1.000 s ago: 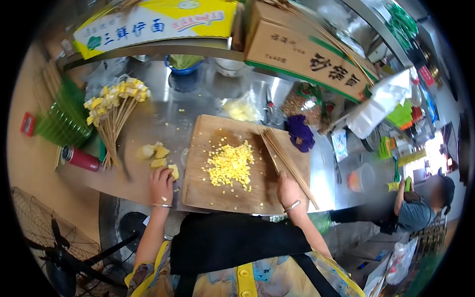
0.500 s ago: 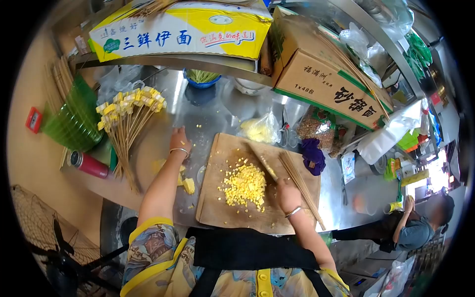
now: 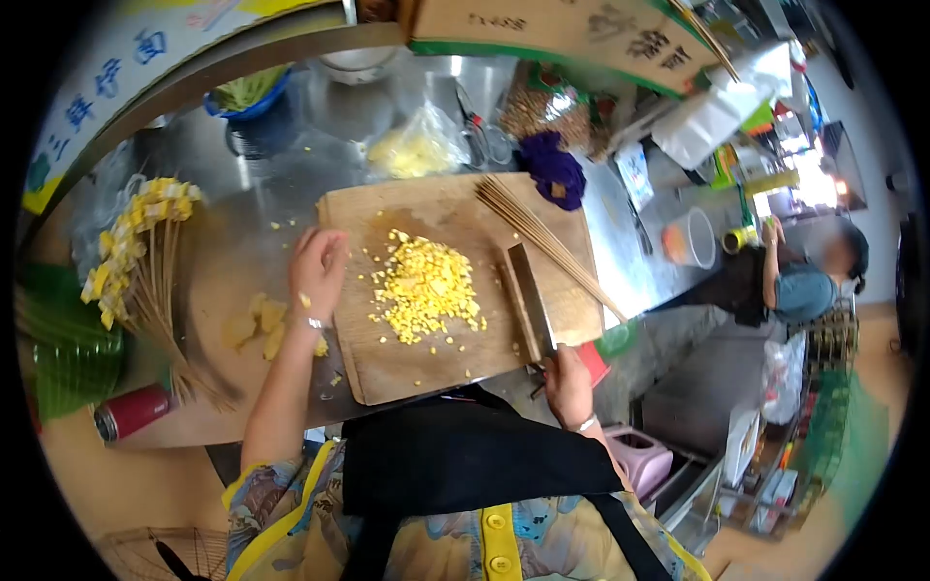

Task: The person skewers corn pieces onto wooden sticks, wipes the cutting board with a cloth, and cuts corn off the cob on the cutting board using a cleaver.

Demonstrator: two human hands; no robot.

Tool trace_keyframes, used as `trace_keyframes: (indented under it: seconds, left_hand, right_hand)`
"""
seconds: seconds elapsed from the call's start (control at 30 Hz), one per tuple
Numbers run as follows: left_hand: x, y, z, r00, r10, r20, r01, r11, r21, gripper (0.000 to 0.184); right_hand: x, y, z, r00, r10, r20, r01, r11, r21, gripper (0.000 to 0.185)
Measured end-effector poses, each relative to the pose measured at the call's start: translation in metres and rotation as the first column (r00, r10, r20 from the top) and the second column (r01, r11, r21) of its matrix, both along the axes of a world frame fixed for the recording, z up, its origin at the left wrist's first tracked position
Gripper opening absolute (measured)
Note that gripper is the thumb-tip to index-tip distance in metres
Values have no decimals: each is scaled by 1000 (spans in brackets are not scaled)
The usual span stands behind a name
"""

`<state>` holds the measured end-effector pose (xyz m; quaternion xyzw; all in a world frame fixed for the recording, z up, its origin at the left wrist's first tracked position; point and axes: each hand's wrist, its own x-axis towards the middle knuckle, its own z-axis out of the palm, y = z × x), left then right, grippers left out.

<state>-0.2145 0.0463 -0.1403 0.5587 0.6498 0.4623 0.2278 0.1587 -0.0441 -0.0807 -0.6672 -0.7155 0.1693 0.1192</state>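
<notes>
My right hand (image 3: 568, 385) grips a cleaver (image 3: 532, 302) by its handle, with the blade over the right part of a wooden cutting board (image 3: 387, 376). A pile of chopped yellow pieces (image 3: 424, 286) lies in the board's middle. My left hand (image 3: 318, 271) is by the board's left edge, fingers loosely bent, holding nothing. Yellow crumbs cling near its wrist. Larger yellow chunks (image 3: 263, 321) lie on the metal table left of that hand. Thin wooden skewers (image 3: 547, 240) rest across the board's far right corner.
Skewers with yellow pieces (image 3: 145, 232) lie at the left, by a red flask (image 3: 134, 412). Behind the board are a plastic bag with yellow food (image 3: 421, 145), scissors (image 3: 475, 126) and a purple cloth (image 3: 554, 169). Boxes sit on the shelf above. Another person (image 3: 809, 276) stands at right.
My left hand has come from the table to the board's left edge. My right hand has drawn the cleaver toward the board's near right side. The whole view has shifted and turned.
</notes>
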Motion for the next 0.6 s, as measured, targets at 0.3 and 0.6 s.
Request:
trace_keyframes:
  seconds: [0.3, 0.6]
  left_hand:
    - [141, -63, 66, 542, -754, 370, 668, 654, 356, 55]
    - [142, -38, 20, 877, -452, -163, 476, 864, 166, 61]
  right_hand:
    - [-61, 30, 17, 424, -459, -781, -9, 860, -510, 17]
    - [-55, 33, 34, 386, -531, -755, -129, 779, -614, 22]
